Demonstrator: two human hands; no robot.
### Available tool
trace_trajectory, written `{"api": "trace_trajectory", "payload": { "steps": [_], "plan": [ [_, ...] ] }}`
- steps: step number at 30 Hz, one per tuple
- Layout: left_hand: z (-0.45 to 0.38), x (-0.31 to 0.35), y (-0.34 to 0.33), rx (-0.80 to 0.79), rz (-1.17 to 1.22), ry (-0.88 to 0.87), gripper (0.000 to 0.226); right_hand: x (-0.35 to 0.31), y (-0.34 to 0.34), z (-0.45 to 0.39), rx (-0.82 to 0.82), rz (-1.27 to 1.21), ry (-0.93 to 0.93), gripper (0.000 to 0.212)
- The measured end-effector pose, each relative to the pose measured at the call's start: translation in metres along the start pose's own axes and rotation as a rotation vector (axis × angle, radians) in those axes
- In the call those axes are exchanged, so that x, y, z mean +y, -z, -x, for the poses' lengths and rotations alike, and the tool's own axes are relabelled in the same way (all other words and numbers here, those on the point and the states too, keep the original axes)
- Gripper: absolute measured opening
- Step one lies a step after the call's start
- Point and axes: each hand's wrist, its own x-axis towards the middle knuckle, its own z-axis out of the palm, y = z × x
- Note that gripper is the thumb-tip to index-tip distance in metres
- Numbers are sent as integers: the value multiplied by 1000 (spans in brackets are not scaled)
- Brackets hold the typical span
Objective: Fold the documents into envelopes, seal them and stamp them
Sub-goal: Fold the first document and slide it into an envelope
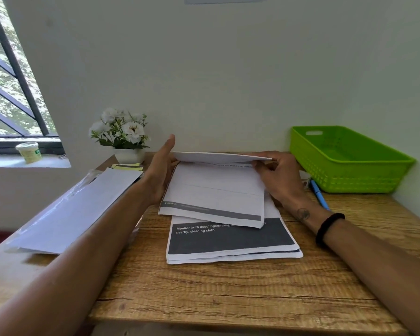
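Right grip pinches the sheet's folded edge, left hand braces flat; best align corners before creasing on the table.

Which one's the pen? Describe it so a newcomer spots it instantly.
Start at the green basket at the desk's back right corner. Just in front of its near-left corner, beside the right hand, lies the pen. It is the only blue, thin stick-like thing there; everything else nearby is flat white paper.
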Motion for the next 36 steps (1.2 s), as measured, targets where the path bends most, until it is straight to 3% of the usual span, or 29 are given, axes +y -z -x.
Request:
{"api": "trace_trajectory", "payload": {
  "steps": [6, 12, 14, 20, 23, 29, 36],
  "plan": [
    [4, 2, 0, -105, 103, 119, 30, -4, 3, 1, -6, 28, 35, 22],
    [3, 2, 1, -26, 179, 222, 53, -8, 3, 4, -34, 91, 34, 53],
    [2, 0, 0, 9, 186, 226, 50, -9, 3, 5, -40, 46, -9, 57],
    [5, 2, -5, 111, 165, 152, 34, -6, -1, -2, 131, -273, -313, 18],
    [7, 3, -8, 146, 168, 109, 40, -12, 0, -2, 86, -396, -458, 16],
    [3, 4, -9, 192, 173, 39, 44, -9, -1, 2, -88, -366, -439, 33],
    [10, 5, -15, 102, 150, 25, 36, -9, 1, 1, -22, -482, -538, 20]
  ]
}}
